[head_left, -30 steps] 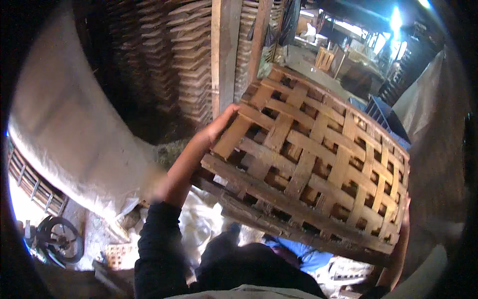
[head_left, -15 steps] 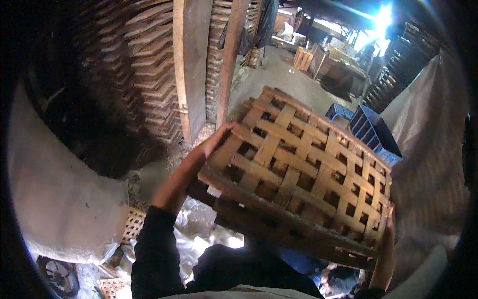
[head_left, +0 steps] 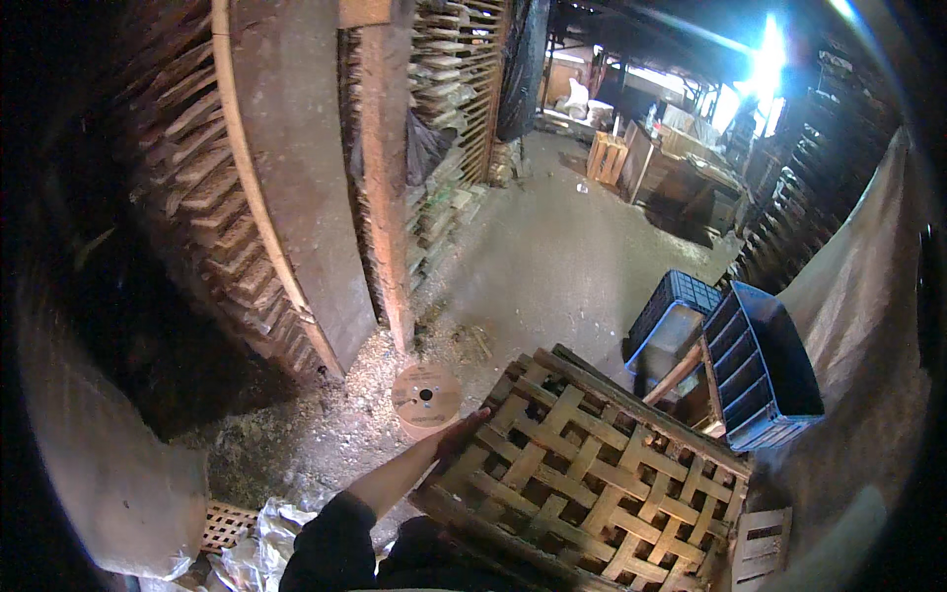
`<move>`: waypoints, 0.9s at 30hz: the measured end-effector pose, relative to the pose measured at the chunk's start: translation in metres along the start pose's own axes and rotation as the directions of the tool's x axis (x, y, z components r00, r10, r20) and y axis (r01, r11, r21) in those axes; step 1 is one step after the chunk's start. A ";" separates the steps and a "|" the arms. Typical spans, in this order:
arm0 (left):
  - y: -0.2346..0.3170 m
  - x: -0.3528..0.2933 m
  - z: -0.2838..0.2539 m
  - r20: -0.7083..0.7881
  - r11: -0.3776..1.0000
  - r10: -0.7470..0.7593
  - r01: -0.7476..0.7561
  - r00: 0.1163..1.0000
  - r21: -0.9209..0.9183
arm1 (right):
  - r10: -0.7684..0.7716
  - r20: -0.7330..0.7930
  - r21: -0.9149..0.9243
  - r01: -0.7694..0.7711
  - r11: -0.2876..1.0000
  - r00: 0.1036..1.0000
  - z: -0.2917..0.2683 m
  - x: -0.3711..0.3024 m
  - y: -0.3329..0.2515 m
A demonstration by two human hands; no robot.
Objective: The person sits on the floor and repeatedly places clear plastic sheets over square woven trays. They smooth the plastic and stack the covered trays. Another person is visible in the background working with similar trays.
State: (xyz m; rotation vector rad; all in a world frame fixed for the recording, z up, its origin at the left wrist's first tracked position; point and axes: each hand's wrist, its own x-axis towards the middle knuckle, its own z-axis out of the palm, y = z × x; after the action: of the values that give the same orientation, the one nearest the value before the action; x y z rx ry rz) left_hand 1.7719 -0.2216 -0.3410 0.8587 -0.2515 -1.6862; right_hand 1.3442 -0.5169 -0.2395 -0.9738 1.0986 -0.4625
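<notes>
A woven slatted wooden tray (head_left: pixel 582 474) with a lattice face and a thick frame fills the lower middle of the head view, tilted down to the right. My left hand (head_left: pixel 462 432) grips its upper left edge, with the fingers partly hidden behind the frame. My right hand is out of sight; the tray's right end reaches toward the lower right. A dark edge shows behind the tray's far side, and I cannot tell whether a second tray lies under it.
Blue plastic crates (head_left: pixel 760 370) stand ahead on the right beside a wooden frame (head_left: pixel 679 373). A round cardboard disc (head_left: pixel 426 387) lies near a wooden post (head_left: pixel 385 187). Stacked slatted racks line the left. A wooden crate (head_left: pixel 606 158) stands farther back, by a table.
The tray has moved lower and nearer the bottom edge. My left hand has gone down with it, and my right hand has left the view. The blue crates show more fully.
</notes>
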 end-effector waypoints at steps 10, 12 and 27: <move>0.032 0.168 -0.031 0.160 0.982 -0.184 0.175 0.970 0.069 | -0.001 -0.187 0.051 0.011 0.999 0.982 -0.032 0.054 -0.008; 0.049 0.203 -0.045 0.185 0.973 -0.219 0.201 0.958 0.110 | 0.009 -0.241 0.075 0.009 0.997 0.970 -0.038 0.057 0.003; 0.222 0.434 -0.277 -0.203 0.749 -0.606 0.638 0.769 0.180 | 0.286 -0.472 0.279 -0.167 0.946 0.833 0.038 0.259 0.116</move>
State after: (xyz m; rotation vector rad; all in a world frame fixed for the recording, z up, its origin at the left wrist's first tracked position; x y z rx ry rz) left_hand 2.0933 -0.6116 -0.5837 1.3399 -0.0707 -2.2402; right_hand 1.4711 -0.6308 -0.4699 -0.5101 1.5808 -0.6546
